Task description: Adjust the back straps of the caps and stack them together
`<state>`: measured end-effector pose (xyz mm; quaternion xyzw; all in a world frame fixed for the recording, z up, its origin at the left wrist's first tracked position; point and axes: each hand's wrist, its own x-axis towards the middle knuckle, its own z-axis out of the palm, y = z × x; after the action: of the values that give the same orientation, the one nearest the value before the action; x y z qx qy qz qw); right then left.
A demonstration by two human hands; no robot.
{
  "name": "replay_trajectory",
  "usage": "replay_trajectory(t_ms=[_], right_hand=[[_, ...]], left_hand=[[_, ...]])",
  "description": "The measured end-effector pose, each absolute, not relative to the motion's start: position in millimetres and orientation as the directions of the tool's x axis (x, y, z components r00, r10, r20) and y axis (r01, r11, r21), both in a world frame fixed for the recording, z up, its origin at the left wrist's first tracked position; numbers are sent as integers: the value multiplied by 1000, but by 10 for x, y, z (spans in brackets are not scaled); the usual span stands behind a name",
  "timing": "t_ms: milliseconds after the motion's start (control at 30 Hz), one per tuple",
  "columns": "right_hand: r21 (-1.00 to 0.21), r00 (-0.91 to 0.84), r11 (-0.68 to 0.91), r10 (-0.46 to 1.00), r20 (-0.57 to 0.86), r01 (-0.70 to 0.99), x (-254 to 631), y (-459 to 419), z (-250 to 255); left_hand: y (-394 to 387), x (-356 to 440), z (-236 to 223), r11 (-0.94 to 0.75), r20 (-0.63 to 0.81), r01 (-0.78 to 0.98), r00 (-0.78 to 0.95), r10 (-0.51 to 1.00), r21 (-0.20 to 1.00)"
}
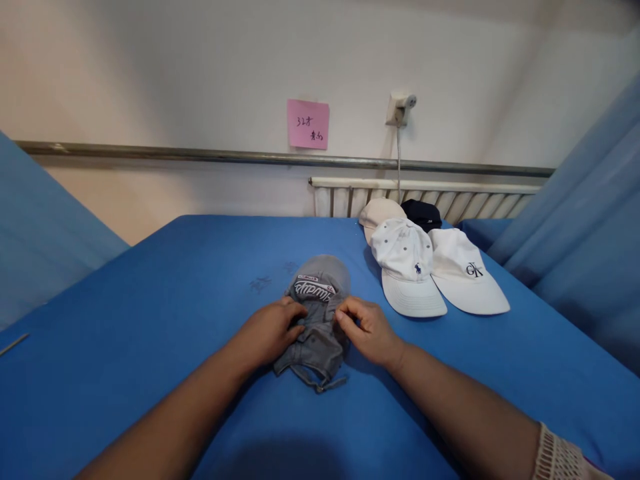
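A grey baseball cap (320,337) with white lettering lies on the blue table cover, its brim pointing away from me and its strap and buckle toward me. The crown is crumpled and sunken. My left hand (275,328) grips the cap's left side, thumb and fingers closing on the fabric. On the other side, my right hand (367,328) pinches a fold of the crown between thumb and forefinger. Both hands rest low, close to the cover.
At the right lie a white cap with a small dark emblem (405,257), a white cap with letters (463,267), a beige cap (380,213) and a dark cap (423,215). A radiator (345,200) stands behind; blue curtains (590,200) hang at both sides. A thin stick (14,344) lies far left.
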<state>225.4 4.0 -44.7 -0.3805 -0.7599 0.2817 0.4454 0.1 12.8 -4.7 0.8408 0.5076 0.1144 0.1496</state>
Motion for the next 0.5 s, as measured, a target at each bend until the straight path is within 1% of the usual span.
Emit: replay_trajectory(t_ms=[167, 333, 433, 500], right_hand=[[-787, -319, 528, 842, 436, 318, 2208, 47, -517], [-810, -302, 508, 853, 425, 294, 2204, 65, -557], [-816, -301, 502, 856, 421, 287, 2202, 71, -563], [-818, -302, 498, 858, 416, 288, 2200, 74, -568]], left_hand=[[123, 70, -60, -471, -7, 859, 482, 876, 199], [96, 91, -43, -498, 48, 859, 496, 867, 121], [83, 96, -40, -508, 42, 859, 506, 861, 64], [78, 103, -40, -497, 30, 866, 496, 868, 49]])
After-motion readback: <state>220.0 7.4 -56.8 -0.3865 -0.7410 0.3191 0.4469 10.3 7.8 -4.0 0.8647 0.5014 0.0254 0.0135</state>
